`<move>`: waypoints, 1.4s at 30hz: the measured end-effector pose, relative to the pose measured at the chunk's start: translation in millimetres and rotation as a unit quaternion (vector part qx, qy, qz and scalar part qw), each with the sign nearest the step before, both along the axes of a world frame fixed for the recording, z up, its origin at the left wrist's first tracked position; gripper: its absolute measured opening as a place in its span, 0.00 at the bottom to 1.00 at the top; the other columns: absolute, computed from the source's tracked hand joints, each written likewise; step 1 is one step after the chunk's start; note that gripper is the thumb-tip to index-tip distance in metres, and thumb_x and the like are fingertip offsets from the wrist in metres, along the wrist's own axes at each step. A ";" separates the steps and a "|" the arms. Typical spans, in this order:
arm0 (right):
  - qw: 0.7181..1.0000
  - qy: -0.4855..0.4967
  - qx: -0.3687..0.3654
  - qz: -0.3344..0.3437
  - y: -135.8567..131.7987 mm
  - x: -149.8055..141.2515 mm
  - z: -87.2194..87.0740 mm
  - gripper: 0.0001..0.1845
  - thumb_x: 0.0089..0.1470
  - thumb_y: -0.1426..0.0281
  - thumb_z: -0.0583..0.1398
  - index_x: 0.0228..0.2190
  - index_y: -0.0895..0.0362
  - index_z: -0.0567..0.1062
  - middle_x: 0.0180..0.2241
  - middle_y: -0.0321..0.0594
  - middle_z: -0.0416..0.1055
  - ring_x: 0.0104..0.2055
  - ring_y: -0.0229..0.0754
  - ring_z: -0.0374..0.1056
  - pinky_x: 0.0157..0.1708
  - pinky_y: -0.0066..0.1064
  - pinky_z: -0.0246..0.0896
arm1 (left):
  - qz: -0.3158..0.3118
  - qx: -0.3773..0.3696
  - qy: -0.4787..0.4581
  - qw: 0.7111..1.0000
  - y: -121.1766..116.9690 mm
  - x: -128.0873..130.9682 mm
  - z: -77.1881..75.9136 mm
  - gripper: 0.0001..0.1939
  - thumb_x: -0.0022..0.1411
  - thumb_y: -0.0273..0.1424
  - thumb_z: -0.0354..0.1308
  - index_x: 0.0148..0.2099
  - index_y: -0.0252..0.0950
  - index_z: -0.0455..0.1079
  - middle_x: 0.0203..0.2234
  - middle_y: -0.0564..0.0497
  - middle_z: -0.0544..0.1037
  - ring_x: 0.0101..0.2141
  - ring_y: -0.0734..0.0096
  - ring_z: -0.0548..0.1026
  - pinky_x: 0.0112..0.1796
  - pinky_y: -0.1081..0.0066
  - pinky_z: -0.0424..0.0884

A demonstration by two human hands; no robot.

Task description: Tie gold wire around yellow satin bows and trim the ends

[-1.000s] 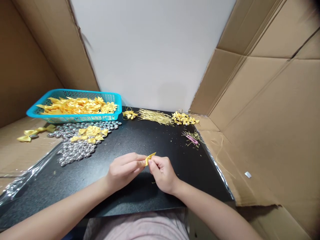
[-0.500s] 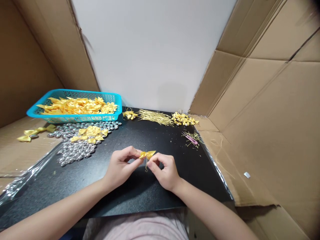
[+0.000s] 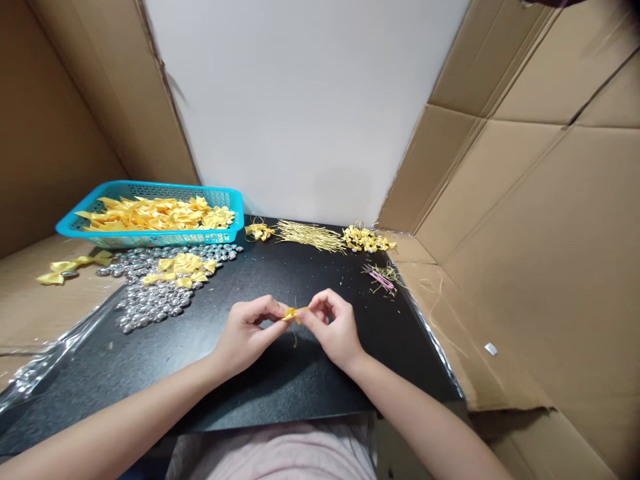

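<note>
Over the middle of the black table (image 3: 280, 393) my left hand (image 3: 249, 335) and my right hand (image 3: 334, 328) meet, both pinching one small yellow ribbon bow (image 3: 291, 313). A thin gold wire (image 3: 295, 331) hangs down from the bow between my fingers. Fingertips of both hands are closed on the bow from either side. The bow's ends are partly hidden by my fingers.
A teal basket (image 3: 150, 237) of yellow bows stands at the back left. In front of it lie several silver beads (image 3: 150, 297) with loose bows (image 3: 183, 267) on them. Gold wires (image 3: 310, 235), finished bows (image 3: 367, 238) and pink scissors (image 3: 381, 279) lie at the back. Cardboard walls (image 3: 540, 253) enclose both sides.
Both hands have shifted slightly away from me with the bow. The bow went from a raised folded tip to spread flat, and is now bunched small between my fingertips, with the wire hanging below.
</note>
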State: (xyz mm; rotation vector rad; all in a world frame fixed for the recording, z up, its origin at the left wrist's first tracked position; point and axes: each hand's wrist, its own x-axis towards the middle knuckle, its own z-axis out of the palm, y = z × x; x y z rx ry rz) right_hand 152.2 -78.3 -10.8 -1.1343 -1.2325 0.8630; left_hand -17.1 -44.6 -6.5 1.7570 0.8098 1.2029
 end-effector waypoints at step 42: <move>0.841 0.489 -0.229 0.041 29.1 21.9 9.1 0.10 0.61 0.76 0.58 0.29 0.55 0.65 0.25 0.31 0.74 0.26 0.34 0.71 0.32 0.27 0.67 | -0.163 -0.253 -0.048 0.952 2.7 8.0 -1.3 0.17 0.48 0.31 0.69 0.25 0.35 0.61 0.19 0.56 0.75 0.20 0.80 0.69 0.24 0.79 0.65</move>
